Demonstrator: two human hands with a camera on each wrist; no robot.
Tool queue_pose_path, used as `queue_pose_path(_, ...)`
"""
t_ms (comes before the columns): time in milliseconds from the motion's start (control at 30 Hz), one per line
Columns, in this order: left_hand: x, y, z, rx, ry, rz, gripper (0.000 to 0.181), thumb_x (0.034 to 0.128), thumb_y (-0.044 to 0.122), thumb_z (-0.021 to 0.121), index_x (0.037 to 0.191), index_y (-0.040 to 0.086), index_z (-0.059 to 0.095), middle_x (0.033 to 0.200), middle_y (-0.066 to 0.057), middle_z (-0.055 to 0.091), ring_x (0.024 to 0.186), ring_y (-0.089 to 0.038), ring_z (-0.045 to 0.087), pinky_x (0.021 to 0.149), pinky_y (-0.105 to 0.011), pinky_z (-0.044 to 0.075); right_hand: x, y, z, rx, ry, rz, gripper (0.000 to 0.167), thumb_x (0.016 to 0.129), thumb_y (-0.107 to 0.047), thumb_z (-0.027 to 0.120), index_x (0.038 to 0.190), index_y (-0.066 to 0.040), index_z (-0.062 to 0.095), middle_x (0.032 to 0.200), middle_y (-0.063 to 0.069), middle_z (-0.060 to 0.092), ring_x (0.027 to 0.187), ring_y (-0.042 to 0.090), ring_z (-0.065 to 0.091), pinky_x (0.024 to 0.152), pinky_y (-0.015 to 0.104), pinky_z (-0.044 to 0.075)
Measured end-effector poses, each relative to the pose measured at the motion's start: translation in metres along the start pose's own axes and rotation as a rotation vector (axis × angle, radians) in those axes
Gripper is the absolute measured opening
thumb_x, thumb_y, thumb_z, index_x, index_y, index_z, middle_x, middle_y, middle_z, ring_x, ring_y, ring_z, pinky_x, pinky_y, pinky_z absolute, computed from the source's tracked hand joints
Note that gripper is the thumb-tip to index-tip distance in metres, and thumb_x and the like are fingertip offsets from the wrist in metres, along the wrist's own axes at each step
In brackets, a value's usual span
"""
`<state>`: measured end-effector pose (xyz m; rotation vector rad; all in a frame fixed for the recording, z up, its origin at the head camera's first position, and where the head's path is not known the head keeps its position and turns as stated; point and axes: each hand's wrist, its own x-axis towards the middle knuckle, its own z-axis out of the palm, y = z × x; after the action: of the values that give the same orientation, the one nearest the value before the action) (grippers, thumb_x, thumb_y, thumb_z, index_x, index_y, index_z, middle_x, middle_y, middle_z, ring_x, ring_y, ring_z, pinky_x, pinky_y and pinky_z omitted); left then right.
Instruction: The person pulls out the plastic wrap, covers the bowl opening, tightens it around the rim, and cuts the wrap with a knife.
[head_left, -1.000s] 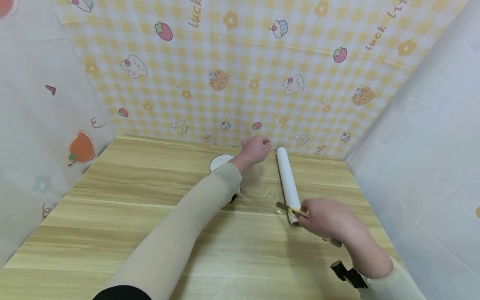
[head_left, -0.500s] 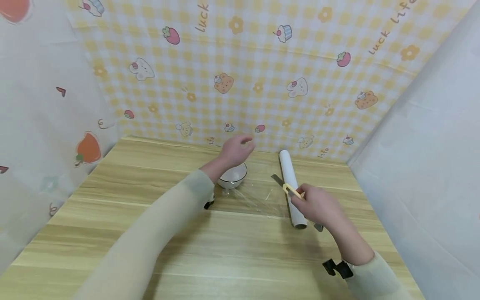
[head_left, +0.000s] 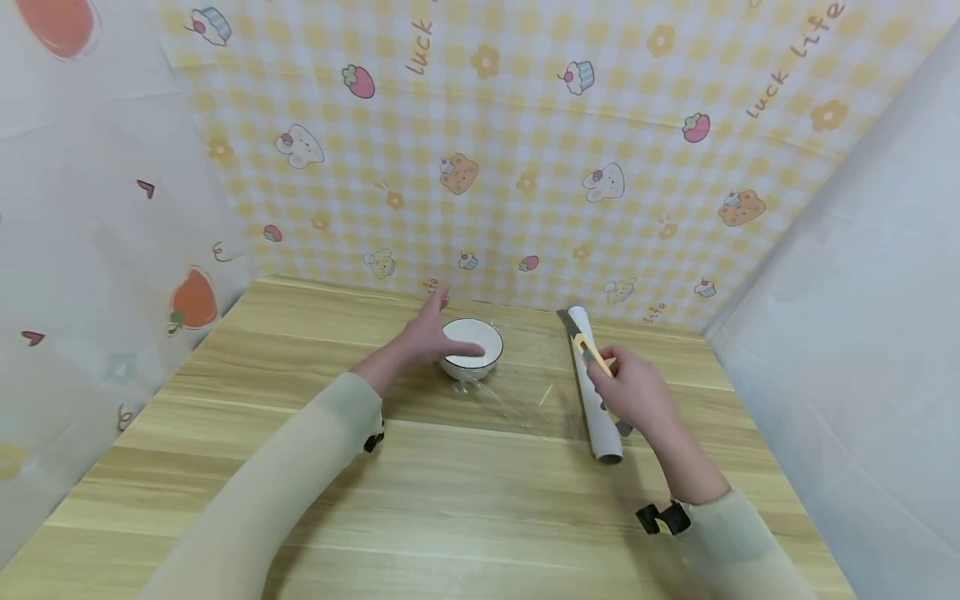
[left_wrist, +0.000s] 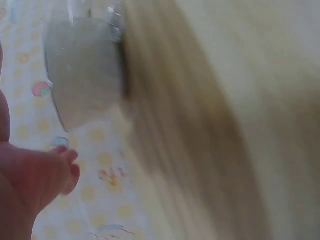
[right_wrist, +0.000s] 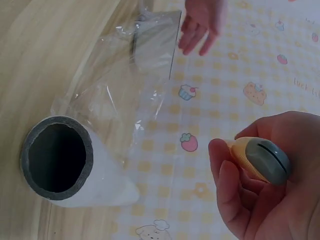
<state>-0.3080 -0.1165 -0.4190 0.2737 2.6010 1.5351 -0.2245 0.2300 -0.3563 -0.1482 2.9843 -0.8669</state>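
A white bowl (head_left: 486,335) with a dark rim stands toward the back of the table. My left hand (head_left: 427,337) is beside its left side, thumb stretched across the near part of the bowl and fingers spread behind; whether it touches the bowl is unclear. Clear plastic wrap (right_wrist: 107,95) reaches from the bowl to the white roll (head_left: 603,425) on the right. Above that roll, my right hand (head_left: 633,387) grips a yellow utility knife (head_left: 591,353), its blade out and pointing away toward the back. In the right wrist view, the grey butt of the knife (right_wrist: 267,160) faces the camera.
The wood-grain table (head_left: 450,517) ends at a yellow checked cloth (head_left: 510,133) at the back. Pale cloth walls (head_left: 840,300) close in both sides. The roll's hollow core (right_wrist: 57,157) faces the near side.
My left hand has moved left from behind the bowl to its left side, and its fingers have spread, uncovering the bowl. My right hand has lifted the utility knife up and away from the roll's near end.
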Motion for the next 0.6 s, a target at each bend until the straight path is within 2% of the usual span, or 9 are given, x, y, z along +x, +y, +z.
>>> queue_pose_path(133, -0.003, -0.018, -0.002, 0.013, -0.118, -0.019, 0.153, 0.074, 0.038, 0.104, 0.176, 0.01, -0.007, 0.181, -0.025, 0.019, 0.167, -0.046, 0.025, 0.138, -0.059, 0.018, 0.008, 0.0, 0.0, 0.057, 0.057, 0.0, 0.046, 0.109, -0.034, 0.051, 0.142, -0.004, 0.061, 0.092, 0.014, 0.075, 0.063, 0.017, 0.07, 0.056, 0.034, 0.055)
queue_pose_path(267, -0.005, -0.032, -0.001, 0.02, -0.18, -0.011, 0.154, 0.073, 0.033, 0.105, 0.174, 0.003, -0.007, 0.177, -0.03, 0.026, 0.164, -0.047, 0.03, 0.139, -0.057, 0.015, 0.017, 0.0, 0.001, 0.137, 0.101, -0.003, 0.046, 0.111, -0.037, 0.05, 0.145, -0.007, 0.058, 0.101, 0.016, 0.075, 0.068, 0.017, 0.075, 0.057, 0.034, 0.059)
queue_pose_path(400, -0.006, -0.039, -0.002, 0.005, -0.21, 0.005, 0.144, 0.074, 0.03, 0.105, 0.172, 0.0, 0.005, 0.173, -0.032, 0.03, 0.162, -0.046, 0.033, 0.139, -0.058, 0.016, 0.028, 0.001, 0.003, 0.274, 0.148, -0.01, 0.046, 0.113, -0.04, 0.052, 0.147, -0.009, 0.056, 0.105, 0.018, 0.073, 0.069, 0.016, 0.078, 0.059, 0.034, 0.063)
queue_pose_path(500, -0.004, -0.041, -0.003, -0.013, -0.235, 0.032, 0.128, 0.0776, 0.026, 0.103, 0.17, 0.0, 0.019, 0.17, -0.028, 0.036, 0.16, -0.045, 0.037, 0.138, -0.058, 0.019, 0.035, 0.0, 0.003, 0.437, 0.155, -0.003, 0.046, 0.113, -0.039, 0.054, 0.148, -0.01, 0.055, 0.103, 0.016, 0.074, 0.07, 0.015, 0.079, 0.06, 0.034, 0.066)
queue_pose_path(600, -0.004, -0.043, -0.004, -0.023, -0.252, 0.041, 0.115, 0.0806, 0.023, 0.101, 0.168, 0.002, 0.029, 0.168, -0.024, 0.042, 0.158, -0.043, 0.04, 0.138, -0.058, 0.022, 0.043, -0.002, 0.003, 0.613, 0.143, 0.007, 0.045, 0.114, -0.038, 0.054, 0.148, -0.008, 0.049, 0.099, 0.008, 0.076, 0.073, 0.016, 0.08, 0.064, 0.034, 0.067)
